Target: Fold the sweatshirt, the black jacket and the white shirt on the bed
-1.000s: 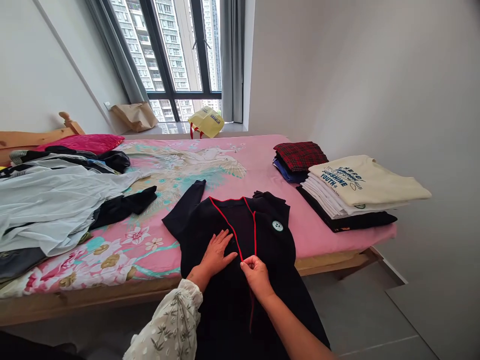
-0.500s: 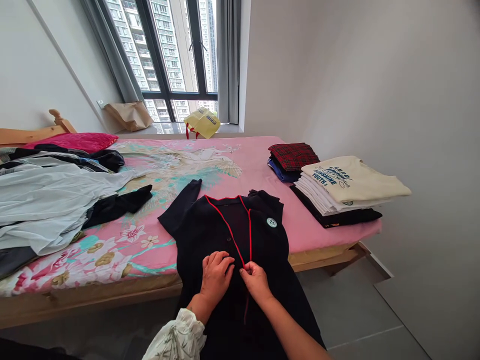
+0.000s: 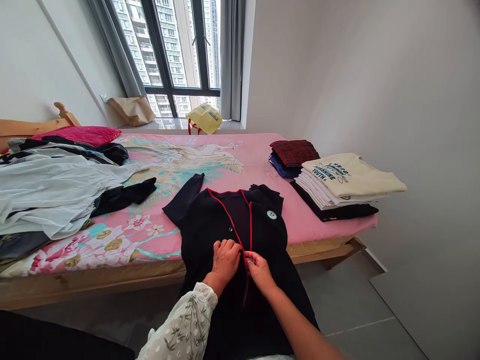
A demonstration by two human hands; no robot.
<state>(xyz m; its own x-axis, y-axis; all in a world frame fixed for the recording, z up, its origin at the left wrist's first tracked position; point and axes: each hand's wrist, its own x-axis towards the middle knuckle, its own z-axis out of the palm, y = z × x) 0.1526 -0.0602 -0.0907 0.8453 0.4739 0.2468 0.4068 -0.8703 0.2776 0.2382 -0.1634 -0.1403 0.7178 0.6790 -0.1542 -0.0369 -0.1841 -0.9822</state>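
Note:
A black cardigan (image 3: 204, 220) with red edging and a round white badge lies face up over the bed's near edge, its lower part hanging toward me. My left hand (image 3: 226, 260) has its fingers curled on the front edge, just below a visible button. Close beside it, my right hand (image 3: 258, 270) pinches the red-trimmed edge between thumb and fingers. Both hands are closed on the cardigan where its two fronts meet. Whatever lies under the fingertips is hidden.
The bed (image 3: 258, 165) has a pink floral sheet. At its right stand a folded clothes stack (image 3: 318, 195) and a red plaid garment (image 3: 296, 152). Loose clothes (image 3: 56, 190) heap at the left. A paper bag (image 3: 133, 110) and yellow bag (image 3: 205, 119) sit by the window.
My left hand has moved right, up to the red edging, and its fingers have curled in. My right hand has shifted slightly up and right along the edge. The view has tilted a little.

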